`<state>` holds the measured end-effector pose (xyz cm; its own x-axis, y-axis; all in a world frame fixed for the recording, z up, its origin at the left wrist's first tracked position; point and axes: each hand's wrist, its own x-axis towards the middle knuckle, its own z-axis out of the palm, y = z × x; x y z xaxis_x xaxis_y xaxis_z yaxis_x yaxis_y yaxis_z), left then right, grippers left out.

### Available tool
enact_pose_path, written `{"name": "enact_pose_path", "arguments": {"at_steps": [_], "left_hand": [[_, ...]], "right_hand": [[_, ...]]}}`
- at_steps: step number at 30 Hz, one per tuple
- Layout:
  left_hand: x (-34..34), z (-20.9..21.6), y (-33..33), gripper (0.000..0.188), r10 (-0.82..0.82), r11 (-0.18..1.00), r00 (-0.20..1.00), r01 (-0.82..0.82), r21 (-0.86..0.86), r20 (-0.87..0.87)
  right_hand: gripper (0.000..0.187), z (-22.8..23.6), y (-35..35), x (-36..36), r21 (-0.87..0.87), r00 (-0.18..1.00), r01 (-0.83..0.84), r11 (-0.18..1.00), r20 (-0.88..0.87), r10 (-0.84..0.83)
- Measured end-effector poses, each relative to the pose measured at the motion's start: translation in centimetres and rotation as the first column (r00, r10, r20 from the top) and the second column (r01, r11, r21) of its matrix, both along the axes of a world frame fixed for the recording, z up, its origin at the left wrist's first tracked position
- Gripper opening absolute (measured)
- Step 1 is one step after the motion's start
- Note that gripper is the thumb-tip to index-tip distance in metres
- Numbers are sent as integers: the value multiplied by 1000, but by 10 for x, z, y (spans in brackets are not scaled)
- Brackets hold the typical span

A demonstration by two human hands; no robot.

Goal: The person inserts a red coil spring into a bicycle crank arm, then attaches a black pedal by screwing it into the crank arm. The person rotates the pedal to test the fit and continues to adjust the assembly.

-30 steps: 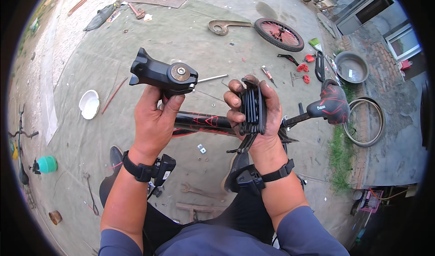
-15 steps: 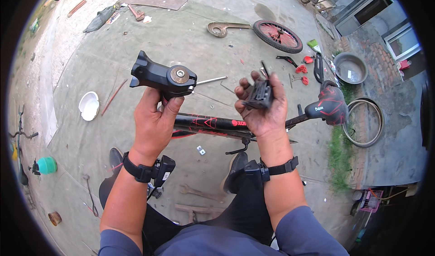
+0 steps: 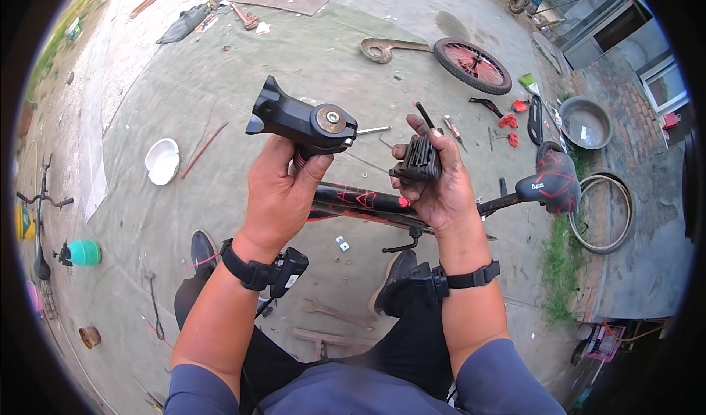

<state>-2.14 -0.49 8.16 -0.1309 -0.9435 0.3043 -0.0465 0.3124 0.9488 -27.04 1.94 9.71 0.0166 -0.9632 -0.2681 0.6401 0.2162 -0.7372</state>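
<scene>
My left hand is closed around the front of the bicycle frame, just under the black handlebar stem. A rusty round cap with a bolt tops the stem, whose open clamp end points left. A metal rod shows behind it. In my right hand, palm up with fingers curled, lies a black folding hex key set; one key sticks up from it. The black and red frame tube runs beneath both hands to the saddle at the right.
A red-rimmed wheel lies at the far right, near a chain guard, a grey basin and loose tyres. At the left are a white bowl and a green spray bottle. A wrench lies between my feet.
The whole scene has shifted right and slightly down in view. My right hand has turned the hex key set, which now shows more sharply. My left hand keeps its grip below the stem.
</scene>
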Motion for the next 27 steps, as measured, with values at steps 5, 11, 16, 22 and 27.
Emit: {"name": "enact_pose_path", "arguments": {"at_steps": [5, 11, 16, 22, 27], "left_hand": [[1, 1, 1, 29, 17, 999, 999, -16, -36, 48], [-2, -2, -1, 26, 8, 998, 1000, -7, -59, 23], [0, -9, -2, 28, -3, 1000, 999, 3, 12, -39], [-2, -10, -1, 28, -1, 999, 998, 3, 35, -64], [0, -9, -2, 28, 6, 1000, 999, -5, 7, -41]], "right_hand": [[56, 20, 6, 1, -46, 978, 61, 997, -195, -69], [63, 16, 8, -12, -176, 998, -22, 984, -64, 11], [75, 11, 5, -22, -128, 995, -6, 992, -103, -7], [73, 18, 7, -18, -121, 970, 19, 992, -240, -47], [81, 12, 5, -17, -194, 963, 1, 981, -264, -53]]}}
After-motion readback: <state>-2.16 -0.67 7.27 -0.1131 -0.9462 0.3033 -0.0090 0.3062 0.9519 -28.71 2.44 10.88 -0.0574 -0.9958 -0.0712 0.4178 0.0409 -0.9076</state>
